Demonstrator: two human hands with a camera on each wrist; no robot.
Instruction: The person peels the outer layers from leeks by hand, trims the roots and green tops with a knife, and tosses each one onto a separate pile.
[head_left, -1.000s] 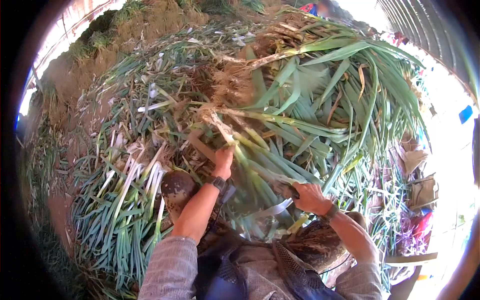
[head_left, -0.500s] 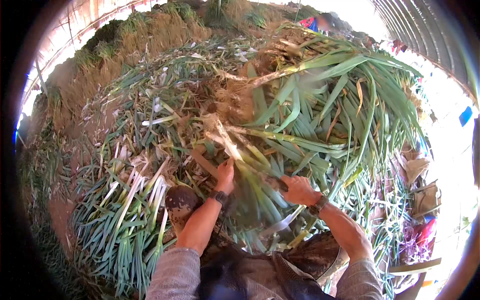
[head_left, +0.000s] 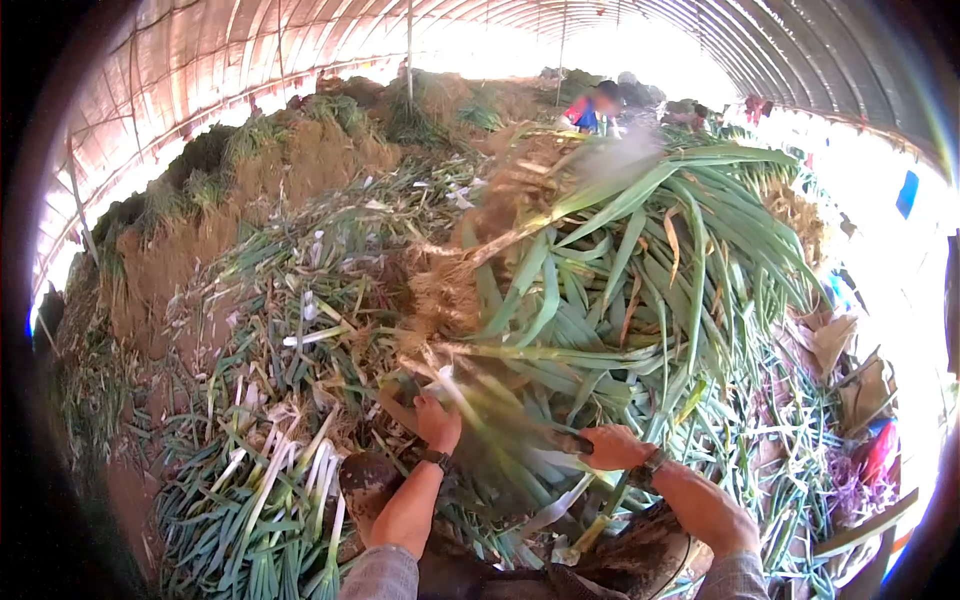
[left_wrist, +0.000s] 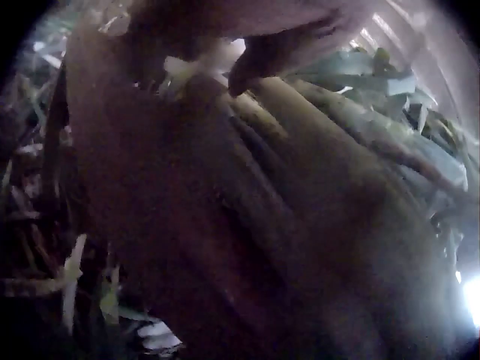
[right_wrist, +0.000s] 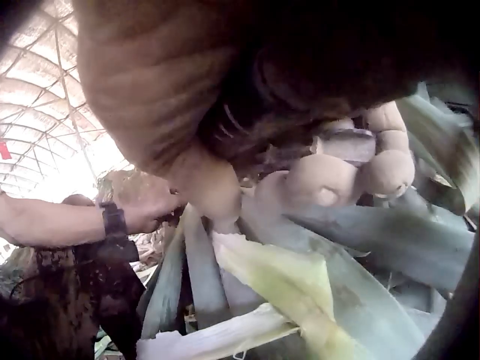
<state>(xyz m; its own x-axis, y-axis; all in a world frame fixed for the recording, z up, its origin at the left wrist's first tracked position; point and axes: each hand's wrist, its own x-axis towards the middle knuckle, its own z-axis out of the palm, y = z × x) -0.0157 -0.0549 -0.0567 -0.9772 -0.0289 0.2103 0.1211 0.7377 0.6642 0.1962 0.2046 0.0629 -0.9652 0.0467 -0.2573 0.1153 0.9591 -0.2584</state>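
Observation:
In the head view my left hand (head_left: pixel 438 424) grips leeks (head_left: pixel 480 412) just below their white stems, with roots beyond it; the leaves fan down to the right, partly blurred. My right hand (head_left: pixel 615 447), over the leaves, has its fingers curled round a dark-handled tool (head_left: pixel 572 442). The right wrist view shows the curled fingers (right_wrist: pixel 322 180) of that hand above green leaves (right_wrist: pixel 360 292), and my left hand (right_wrist: pixel 146 201) beyond. In the dark left wrist view, part of my left hand (left_wrist: pixel 300 34) is over pale stems (left_wrist: pixel 300 124).
A big heap of untrimmed leeks (head_left: pixel 640 270) lies ahead on the right. Cleaned leeks with white stems (head_left: pixel 270 470) lie at left, and leaf scraps cover the ground. Another person (head_left: pixel 592 108) is far back. A red bag (head_left: pixel 880 455) is at right.
The head view has tilted up, showing more of the tunnel roof. My right hand has moved closer to the left across the leaves. My left hand keeps its grip on the leeks.

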